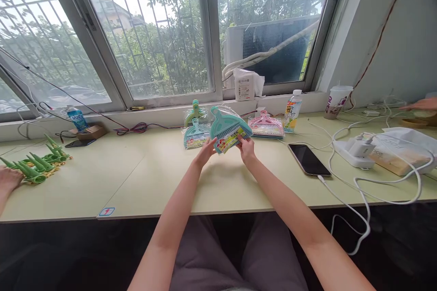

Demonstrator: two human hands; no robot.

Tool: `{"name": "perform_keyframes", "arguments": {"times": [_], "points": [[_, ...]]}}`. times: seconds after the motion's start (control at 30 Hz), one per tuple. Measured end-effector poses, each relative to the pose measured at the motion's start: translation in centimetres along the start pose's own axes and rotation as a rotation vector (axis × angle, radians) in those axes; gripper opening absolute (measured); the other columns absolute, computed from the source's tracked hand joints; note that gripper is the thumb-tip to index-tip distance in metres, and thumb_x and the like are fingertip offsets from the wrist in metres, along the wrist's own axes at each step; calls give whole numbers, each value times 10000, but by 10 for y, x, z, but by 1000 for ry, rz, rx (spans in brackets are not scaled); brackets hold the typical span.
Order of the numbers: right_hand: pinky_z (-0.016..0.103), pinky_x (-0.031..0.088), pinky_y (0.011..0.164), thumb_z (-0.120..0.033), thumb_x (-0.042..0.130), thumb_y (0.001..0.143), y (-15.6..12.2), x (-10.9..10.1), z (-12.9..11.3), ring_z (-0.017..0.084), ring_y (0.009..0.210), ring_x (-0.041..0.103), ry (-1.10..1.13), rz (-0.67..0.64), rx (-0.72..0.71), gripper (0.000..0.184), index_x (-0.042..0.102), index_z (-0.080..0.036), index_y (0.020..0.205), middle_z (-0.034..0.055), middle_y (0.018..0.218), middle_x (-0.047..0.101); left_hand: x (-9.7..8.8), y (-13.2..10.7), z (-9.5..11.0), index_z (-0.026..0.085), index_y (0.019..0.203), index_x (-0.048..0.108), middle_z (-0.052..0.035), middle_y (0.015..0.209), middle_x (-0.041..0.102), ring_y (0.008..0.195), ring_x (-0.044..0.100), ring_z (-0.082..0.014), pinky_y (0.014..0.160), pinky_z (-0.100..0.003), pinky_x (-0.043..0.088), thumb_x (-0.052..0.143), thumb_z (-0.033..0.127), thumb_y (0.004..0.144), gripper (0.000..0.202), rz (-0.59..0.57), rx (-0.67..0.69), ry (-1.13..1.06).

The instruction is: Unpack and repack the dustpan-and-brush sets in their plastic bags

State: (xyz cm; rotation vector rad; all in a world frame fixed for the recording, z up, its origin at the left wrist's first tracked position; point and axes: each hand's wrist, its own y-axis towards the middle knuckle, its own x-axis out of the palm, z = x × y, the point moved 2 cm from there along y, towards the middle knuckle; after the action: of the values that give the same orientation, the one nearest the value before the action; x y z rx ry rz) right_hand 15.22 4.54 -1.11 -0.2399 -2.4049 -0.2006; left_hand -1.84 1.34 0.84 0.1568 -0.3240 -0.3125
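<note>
Between both hands I hold a teal mini dustpan and brush set (228, 130), wrapped in clear plastic with a yellow printed label, tilted above the table. My left hand (205, 153) grips its lower left edge, fingers closed. At the lower right side, my right hand (246, 149) pinches it near the label. Just behind to the left lie another teal dustpan set (195, 135) and a green one (195, 112) farther back. To the right rests a stack of wrapped dustpan sets with a pink one (265, 123) on top.
A drink bottle (292, 111), a plastic cup (337, 101), a phone (309, 160) and a white power strip (353, 153) with loose cables stand right. Left are green cone-shaped parts (37, 163) beside another person's hand (10, 179), and a blue-labelled bottle (77, 119). Another hand (423, 104) shows far right.
</note>
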Motion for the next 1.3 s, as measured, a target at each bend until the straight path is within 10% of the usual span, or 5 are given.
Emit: {"name": "perform_keyframes", "arguments": {"times": [0.17,0.5,1.0,1.3], "points": [[351,613,764,-289,772,644,1,-1,4,201,872,688,-52,5,-15,284,599,-205,851,34,905,713,5,6,-8,221,1293,487,-94,1102,680,1065,618,-273,946,-429,458,859,220,592,794,181,133,72],[326,616,761,-248,735,693,-3,2,3,193,882,690,4,18,28,210,610,-207,857,30,930,722,11,15,-28,277,1338,411,-49,1229,607,1180,545,-214,968,-353,455,698,221,780,630,445,317,36],[347,610,698,-343,731,732,16,-8,5,173,671,689,-110,-91,249,233,608,-203,871,24,774,704,26,0,-14,326,1396,319,-70,1447,432,1366,358,-255,1080,-369,342,681,346,815,685,308,380,250],[332,603,780,-254,805,647,19,-13,-4,182,824,693,-2,-19,68,261,643,-197,844,22,886,730,26,0,-6,411,1448,269,-14,1503,392,1378,367,-260,1065,-399,349,564,584,842,696,225,234,79]]}}
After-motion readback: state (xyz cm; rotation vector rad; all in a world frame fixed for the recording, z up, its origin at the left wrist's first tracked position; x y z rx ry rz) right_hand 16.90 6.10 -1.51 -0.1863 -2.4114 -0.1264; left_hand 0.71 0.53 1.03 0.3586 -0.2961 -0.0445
